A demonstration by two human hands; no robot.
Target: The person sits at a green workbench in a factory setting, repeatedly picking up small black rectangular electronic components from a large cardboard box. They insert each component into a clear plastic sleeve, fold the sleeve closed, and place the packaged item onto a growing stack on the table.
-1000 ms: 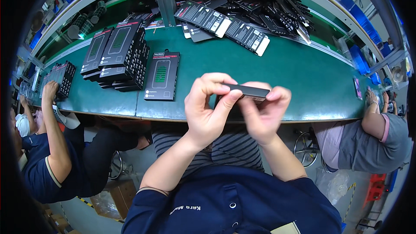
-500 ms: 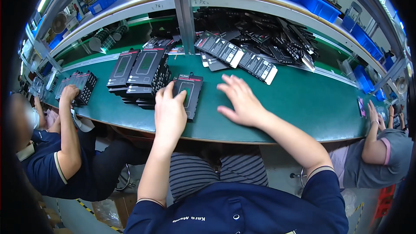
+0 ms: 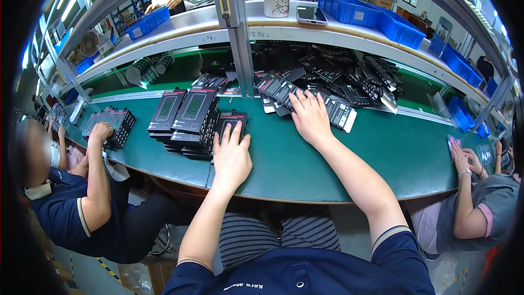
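Observation:
My left hand lies flat, fingers spread, on a black flat box on the green table. That box sits beside two stacks of the same black boxes. My right hand reaches farther back and rests palm down on the near edge of a loose heap of black packages, its fingers touching one long black package with white print. Whether the right hand grips anything cannot be seen.
A person in a dark shirt works at my left with a hand on a tray of black parts. Another person sits at my right. A metal post rises ahead. The shelf above holds blue bins, a phone.
Both hands had held one black box together near my chest a second ago. They parted: the left went onto the box by the stacks, the right reached out to the heap.

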